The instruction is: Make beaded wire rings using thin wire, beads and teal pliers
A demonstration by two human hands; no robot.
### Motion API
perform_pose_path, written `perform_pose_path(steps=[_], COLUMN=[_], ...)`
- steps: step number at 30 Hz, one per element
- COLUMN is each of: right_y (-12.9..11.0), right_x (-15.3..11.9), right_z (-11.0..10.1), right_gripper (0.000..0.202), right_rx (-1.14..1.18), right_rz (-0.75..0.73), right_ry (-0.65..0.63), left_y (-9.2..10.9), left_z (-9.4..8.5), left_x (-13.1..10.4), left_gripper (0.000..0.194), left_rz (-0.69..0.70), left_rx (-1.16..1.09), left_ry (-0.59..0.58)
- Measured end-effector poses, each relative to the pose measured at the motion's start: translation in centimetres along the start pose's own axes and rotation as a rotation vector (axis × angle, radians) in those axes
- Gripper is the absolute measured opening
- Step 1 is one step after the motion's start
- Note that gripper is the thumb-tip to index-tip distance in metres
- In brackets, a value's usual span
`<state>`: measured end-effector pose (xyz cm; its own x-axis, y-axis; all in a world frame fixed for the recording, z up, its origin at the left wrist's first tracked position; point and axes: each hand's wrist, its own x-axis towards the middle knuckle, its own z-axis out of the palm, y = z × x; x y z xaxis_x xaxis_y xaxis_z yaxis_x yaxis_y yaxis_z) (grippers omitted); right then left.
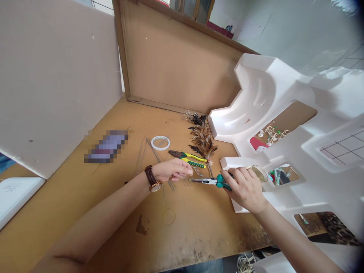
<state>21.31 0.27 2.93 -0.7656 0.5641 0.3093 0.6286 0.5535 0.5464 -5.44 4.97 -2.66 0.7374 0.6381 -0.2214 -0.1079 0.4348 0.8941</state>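
Note:
My left hand (174,169) is pinched closed on a thin wire piece (187,184) that loops below the fingertips; its finer details are too small to tell. Wrapped around the teal handles of the needle-nose pliers (207,181) is my right hand (246,188). The pliers' narrow tips point left and meet the wire beside my left fingers. Just behind my hands lies a pair of combination pliers (176,154) with yellow and green handles. A bunch of brown and black feathers (201,137) rests farther back.
A white tape roll (153,144) and several straight wires (155,152) lie on the brown table (113,212). One wire ring (168,224) is near the front. White foam packing (256,83) borders the right, a cardboard panel (182,57) the back, a white board (57,76) the left.

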Motion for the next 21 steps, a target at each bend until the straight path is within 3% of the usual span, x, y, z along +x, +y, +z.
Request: perform_pose_path(steps=[21], right_y=[0.03], right_x=[0.34], right_z=[-0.22], right_gripper=[0.022], right_rx=[-0.030], right_rz=[-0.016], right_ry=[0.021], left_y=[0.07], left_z=[0.06], left_x=[-0.03], left_gripper=[0.022], left_rz=[-0.011], left_rx=[-0.026], left_ry=[-0.063])
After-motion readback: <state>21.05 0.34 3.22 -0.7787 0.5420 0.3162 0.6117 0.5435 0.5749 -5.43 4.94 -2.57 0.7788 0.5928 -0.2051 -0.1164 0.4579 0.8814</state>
